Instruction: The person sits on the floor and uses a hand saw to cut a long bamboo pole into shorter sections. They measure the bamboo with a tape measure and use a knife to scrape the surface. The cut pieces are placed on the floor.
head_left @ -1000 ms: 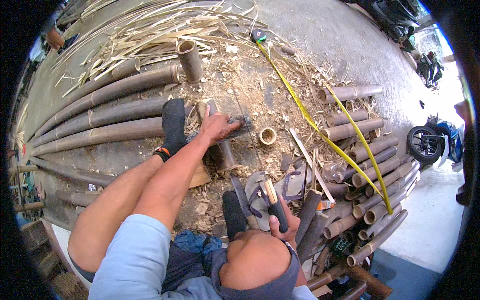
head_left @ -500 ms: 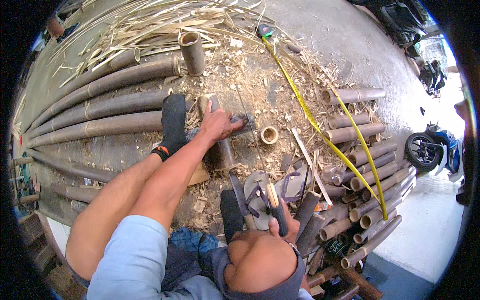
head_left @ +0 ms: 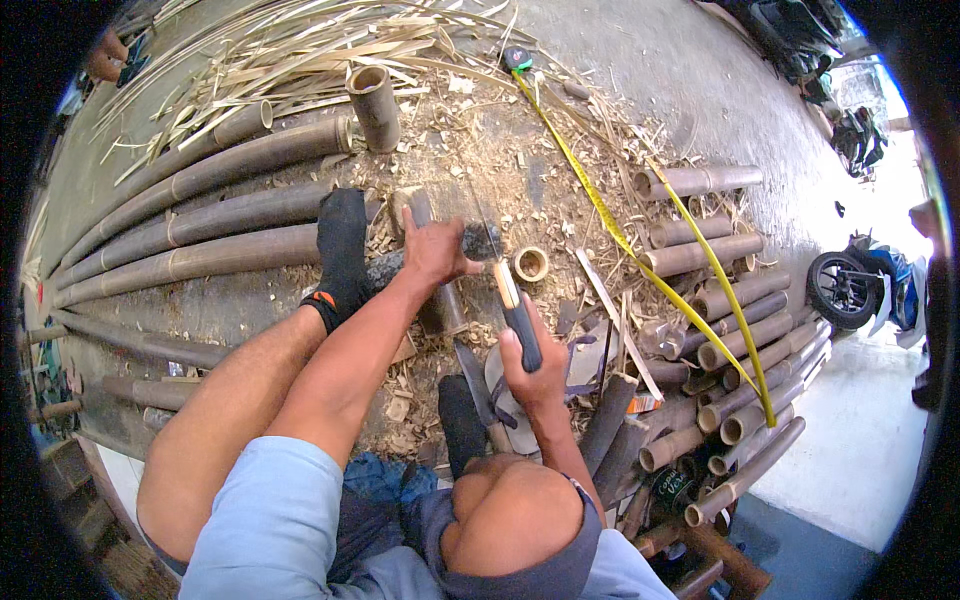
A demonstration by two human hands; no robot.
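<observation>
Concrete floor [head_left: 640, 60] strewn with shavings and split strips spreads out under the seated person. Taking the short bamboo piece [head_left: 432, 262] in the middle as the mark: well to its left lie long bamboo poles [head_left: 190, 225] side by side, and a foot in a black sock [head_left: 340, 250] rests just beside it. The left hand [head_left: 432, 250] is closed down over the piece, fingers wrapped on it. Just right of it the right hand [head_left: 535, 370] grips the dark handle of a knife [head_left: 512, 305], blade pointing up toward the piece. A small bamboo ring [head_left: 530, 264] sits near its right. Further right a yellow tape measure [head_left: 620, 235] trails across the floor to a stack of cut bamboo tubes [head_left: 730, 330].
</observation>
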